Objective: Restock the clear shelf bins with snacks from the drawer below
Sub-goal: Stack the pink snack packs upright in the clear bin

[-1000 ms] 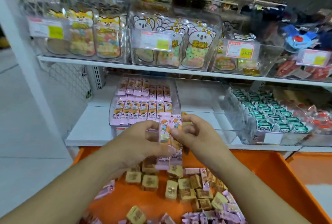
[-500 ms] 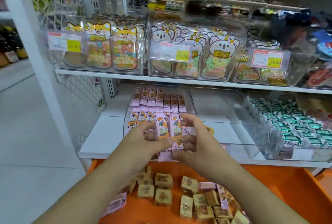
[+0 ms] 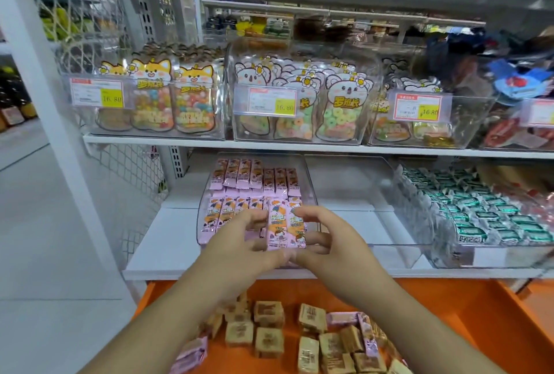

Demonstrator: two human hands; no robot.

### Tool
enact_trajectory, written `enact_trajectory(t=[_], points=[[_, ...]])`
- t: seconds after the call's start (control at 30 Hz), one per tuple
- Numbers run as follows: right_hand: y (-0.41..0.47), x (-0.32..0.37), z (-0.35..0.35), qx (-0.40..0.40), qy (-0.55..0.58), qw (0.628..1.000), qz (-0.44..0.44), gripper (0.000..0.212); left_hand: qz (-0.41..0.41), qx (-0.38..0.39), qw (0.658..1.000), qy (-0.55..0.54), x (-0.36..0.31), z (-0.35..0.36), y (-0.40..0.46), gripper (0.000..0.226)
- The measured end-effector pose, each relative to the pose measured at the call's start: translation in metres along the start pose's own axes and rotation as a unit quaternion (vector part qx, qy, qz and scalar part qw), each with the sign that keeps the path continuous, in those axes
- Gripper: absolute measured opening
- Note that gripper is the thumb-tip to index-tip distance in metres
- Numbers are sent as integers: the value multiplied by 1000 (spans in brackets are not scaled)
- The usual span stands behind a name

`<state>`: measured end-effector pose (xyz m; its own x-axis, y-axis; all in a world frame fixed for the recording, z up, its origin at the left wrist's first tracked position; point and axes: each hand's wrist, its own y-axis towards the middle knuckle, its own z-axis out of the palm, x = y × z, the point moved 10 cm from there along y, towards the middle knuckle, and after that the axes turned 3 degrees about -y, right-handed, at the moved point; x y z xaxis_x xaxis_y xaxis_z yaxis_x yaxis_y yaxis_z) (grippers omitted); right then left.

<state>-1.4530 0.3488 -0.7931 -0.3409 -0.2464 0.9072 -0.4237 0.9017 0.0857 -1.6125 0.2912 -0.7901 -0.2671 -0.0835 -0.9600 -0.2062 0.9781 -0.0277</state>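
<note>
We see two pink snack packets (image 3: 286, 224) held upright between both hands at the front edge of the lower shelf (image 3: 168, 241), just in front of the clear bin (image 3: 311, 194) whose pink rows they match. The left hand (image 3: 239, 249) pinches them from the left, its fingers (image 3: 254, 218) curled against the wrappers; the right hand (image 3: 332, 244) grips from the right, fingers (image 3: 302, 212) hooked over the top edge and thumb beneath. Below, the orange drawer (image 3: 467, 313) holds loose tan cubes (image 3: 268, 312) and a few pink packets (image 3: 190, 352). Compared with half a second ago, we find the packets carried a little higher and closer to the bin's front wall, with both hands still clamped on them.
</note>
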Motion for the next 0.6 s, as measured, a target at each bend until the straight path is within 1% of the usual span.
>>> enact_trajectory(t=[0.1, 0.2, 0.3, 0.37, 0.43, 0.5, 0.6], points=[[2, -6, 2, 30, 20, 999, 23, 62, 7, 38, 999, 25, 1, 2, 3, 76], [9, -7, 3, 40, -12, 999, 17, 64, 41, 20, 995, 91, -4, -2, 9, 81], [26, -8, -6, 8, -48, 999, 5, 65, 83, 0, 986, 144, -13, -4, 20, 79], [41, -3, -14, -17, -103, 994, -30, 65, 117, -22, 968, 220, -20, -7, 33, 74], [59, 7, -18, -29, -188, 979, -72, 68, 131, -41, 950, 280, -25, -11, 51, 73], [81, 14, -18, -19, -245, 964, -96, 69, 141, -50, 936, 319, -29, -14, 75, 71], [123, 15, -19, -9, -307, 944, -117, 61, 165, -44, 906, 388, -27, -13, 122, 64]])
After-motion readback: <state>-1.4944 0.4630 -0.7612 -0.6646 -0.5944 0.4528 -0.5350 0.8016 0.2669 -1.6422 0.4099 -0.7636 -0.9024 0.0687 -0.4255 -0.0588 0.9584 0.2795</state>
